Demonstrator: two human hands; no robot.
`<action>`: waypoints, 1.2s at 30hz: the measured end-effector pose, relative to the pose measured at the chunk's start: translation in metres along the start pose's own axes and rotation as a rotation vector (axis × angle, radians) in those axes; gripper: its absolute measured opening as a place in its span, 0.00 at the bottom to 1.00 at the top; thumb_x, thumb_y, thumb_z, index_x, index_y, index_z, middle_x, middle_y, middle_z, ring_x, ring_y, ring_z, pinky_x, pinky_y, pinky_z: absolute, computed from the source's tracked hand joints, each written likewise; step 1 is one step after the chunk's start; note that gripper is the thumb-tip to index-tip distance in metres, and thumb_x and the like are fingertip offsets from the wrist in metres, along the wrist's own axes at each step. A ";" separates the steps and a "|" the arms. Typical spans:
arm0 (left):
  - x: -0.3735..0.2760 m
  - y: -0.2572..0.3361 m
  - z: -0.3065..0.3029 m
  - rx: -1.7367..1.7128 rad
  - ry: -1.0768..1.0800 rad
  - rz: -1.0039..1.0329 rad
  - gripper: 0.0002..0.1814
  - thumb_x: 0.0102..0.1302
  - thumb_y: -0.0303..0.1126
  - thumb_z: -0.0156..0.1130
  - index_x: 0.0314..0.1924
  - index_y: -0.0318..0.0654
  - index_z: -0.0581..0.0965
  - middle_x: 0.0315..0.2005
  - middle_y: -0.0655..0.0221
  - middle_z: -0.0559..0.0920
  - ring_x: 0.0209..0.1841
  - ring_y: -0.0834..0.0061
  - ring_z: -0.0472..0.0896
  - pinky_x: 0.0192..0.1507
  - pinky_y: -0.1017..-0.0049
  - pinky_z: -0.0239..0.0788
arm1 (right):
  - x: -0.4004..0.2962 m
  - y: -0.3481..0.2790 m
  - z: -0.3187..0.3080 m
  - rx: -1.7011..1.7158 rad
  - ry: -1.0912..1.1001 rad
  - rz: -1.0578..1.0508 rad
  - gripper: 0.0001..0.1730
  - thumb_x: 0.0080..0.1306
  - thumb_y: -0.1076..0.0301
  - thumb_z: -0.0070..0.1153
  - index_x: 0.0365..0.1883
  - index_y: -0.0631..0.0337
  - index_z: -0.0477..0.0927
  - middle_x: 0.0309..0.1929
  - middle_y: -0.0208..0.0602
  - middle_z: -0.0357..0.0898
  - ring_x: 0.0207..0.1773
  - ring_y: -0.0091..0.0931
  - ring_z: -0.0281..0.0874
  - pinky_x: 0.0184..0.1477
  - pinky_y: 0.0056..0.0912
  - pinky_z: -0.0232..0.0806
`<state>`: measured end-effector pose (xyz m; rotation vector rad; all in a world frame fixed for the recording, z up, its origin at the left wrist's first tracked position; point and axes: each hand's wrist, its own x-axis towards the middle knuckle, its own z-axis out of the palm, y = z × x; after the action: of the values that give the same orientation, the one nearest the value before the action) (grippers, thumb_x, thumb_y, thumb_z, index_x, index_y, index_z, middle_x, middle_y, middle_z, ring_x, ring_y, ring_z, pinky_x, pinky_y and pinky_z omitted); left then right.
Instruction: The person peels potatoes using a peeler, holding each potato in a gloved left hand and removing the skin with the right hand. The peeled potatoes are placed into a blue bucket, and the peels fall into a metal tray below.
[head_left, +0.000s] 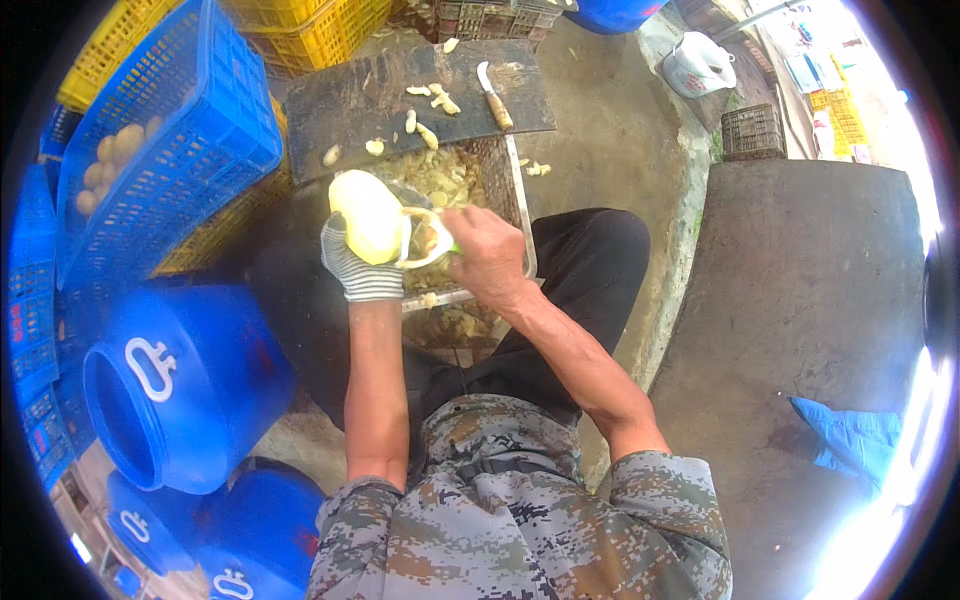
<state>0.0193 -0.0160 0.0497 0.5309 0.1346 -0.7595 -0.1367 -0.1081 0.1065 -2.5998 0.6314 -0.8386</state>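
My left hand (360, 262), in a grey-and-white striped glove, holds a large pale-yellow peeled fruit or vegetable (366, 214) from below. My bare right hand (486, 251) is closed on a peeler, of which only a bit of green (454, 247) shows; the fingers hide the rest. Between the two hands, a curled strip of peel (431, 259) loops beside the pale flesh. Under the hands, between my knees, is a shallow crate (517, 199) full of wet peelings (457, 169).
Beyond the crate, a dark wooden board (337, 97) bears a hooked knife (495, 97) and several pale pieces (444, 99). At left stand a blue crate (232, 120) with round tan produce (120, 146) and blue barrels (217, 375). A white bucket (697, 66) stands far right.
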 end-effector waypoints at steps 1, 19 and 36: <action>0.001 -0.003 -0.003 0.006 -0.003 -0.001 0.32 0.55 0.46 0.66 0.54 0.30 0.75 0.45 0.55 0.83 0.44 0.57 0.83 0.49 0.59 0.79 | 0.008 -0.007 -0.001 -0.010 -0.002 -0.068 0.24 0.44 0.77 0.62 0.43 0.53 0.79 0.25 0.35 0.71 0.29 0.35 0.76 0.27 0.39 0.68; -0.009 -0.007 0.002 0.114 -0.066 0.054 0.26 0.60 0.36 0.65 0.57 0.32 0.73 0.47 0.57 0.80 0.48 0.59 0.81 0.52 0.61 0.77 | 0.028 -0.004 -0.003 -0.067 -0.219 0.036 0.18 0.51 0.76 0.57 0.42 0.55 0.78 0.26 0.40 0.76 0.32 0.41 0.80 0.31 0.45 0.70; 0.005 0.000 0.011 0.122 0.086 0.288 0.27 0.65 0.45 0.61 0.57 0.33 0.74 0.49 0.60 0.81 0.52 0.61 0.80 0.58 0.60 0.72 | 0.009 -0.002 -0.019 0.035 -0.405 0.441 0.19 0.63 0.66 0.60 0.51 0.62 0.76 0.29 0.57 0.81 0.35 0.54 0.80 0.36 0.53 0.71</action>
<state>0.0223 -0.0248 0.0581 0.6829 0.0886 -0.4660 -0.1414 -0.1138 0.1262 -2.3563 0.9952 -0.1788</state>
